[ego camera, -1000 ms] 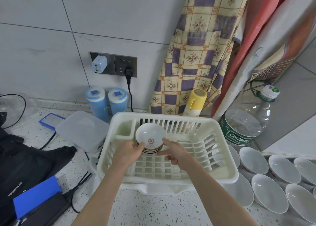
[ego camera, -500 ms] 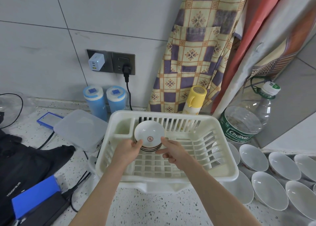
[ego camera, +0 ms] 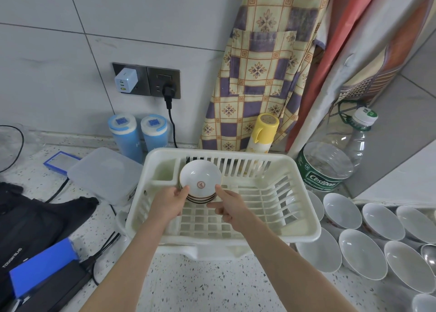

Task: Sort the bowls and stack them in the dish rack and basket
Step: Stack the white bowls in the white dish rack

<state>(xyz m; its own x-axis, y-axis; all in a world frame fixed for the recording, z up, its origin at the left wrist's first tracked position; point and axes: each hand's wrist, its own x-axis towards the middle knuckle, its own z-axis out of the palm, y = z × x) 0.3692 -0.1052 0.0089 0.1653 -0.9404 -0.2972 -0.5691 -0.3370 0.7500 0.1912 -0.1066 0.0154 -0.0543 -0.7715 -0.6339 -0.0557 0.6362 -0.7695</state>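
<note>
On a speckled tabletop (ego camera: 200, 285), a cream plastic dish rack (ego camera: 304, 217) is sitting with its long axis running left to right in front of me. At its back left, just beside a small walled compartment, a short stack of small bowls (ego camera: 200, 182) is standing tilted on edge, leaning back toward the rear slats. The top bowl is white and its hollow, marked with a small red emblem, is facing toward me and slightly upward; darker rims of the bowls beneath are showing at the lower edge.

I am reaching both bare arms into the rack. My left hand (ego camera: 169, 205) is touching the stack's lower left rim with thumb and fingers. My right hand (ego camera: 232, 205) is touching the lower right rim with its thumb, the other fingers loosely curled and pointing left under the stack. The two hands are apart, one on each side, cradling the stack rather than clamping it.

To the right of the rack, a group of larger white bowls (ego camera: 363, 252) is lying on the tabletop, hollows up and tipped. A big clear water bottle (ego camera: 330, 165) is standing behind them. Two blue canisters (ego camera: 139, 137) are standing by the wall behind the rack.
</note>
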